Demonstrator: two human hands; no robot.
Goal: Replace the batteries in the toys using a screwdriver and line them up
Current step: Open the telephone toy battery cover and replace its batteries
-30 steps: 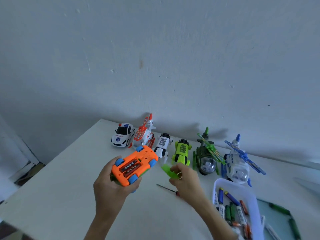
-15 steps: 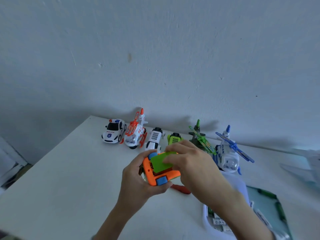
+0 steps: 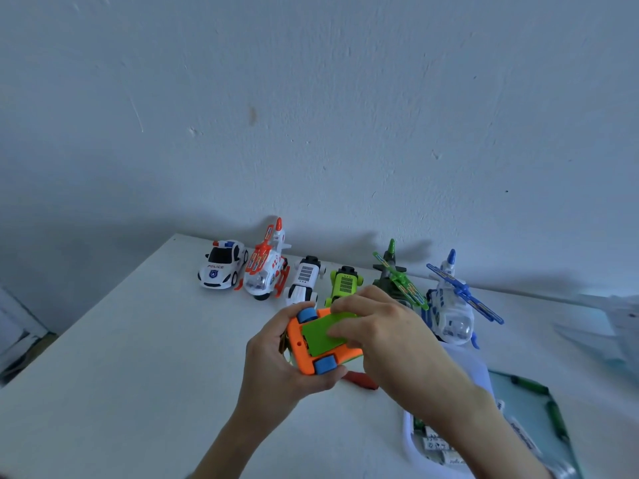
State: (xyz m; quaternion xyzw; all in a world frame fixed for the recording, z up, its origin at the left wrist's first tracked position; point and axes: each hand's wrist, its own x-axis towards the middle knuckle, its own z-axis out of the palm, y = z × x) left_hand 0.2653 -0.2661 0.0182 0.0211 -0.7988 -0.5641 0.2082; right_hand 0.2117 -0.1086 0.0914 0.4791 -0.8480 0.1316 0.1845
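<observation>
Since a second ago the green cover (image 3: 323,335) has gone from the right hand (image 3: 377,326) onto the upturned orange car (image 3: 311,354), gripped by the left hand (image 3: 276,361) (right fingers pressing flat), leaving screwing with the screwdriver (image 3: 361,381) at five o'clock, then lining up.

We see a dim, blue-tinted scene; soft shadows of small plastic toys (image 3: 304,276) fall on the pale plaster wall (image 3: 311,115). Edges bend and blur slightly.
</observation>
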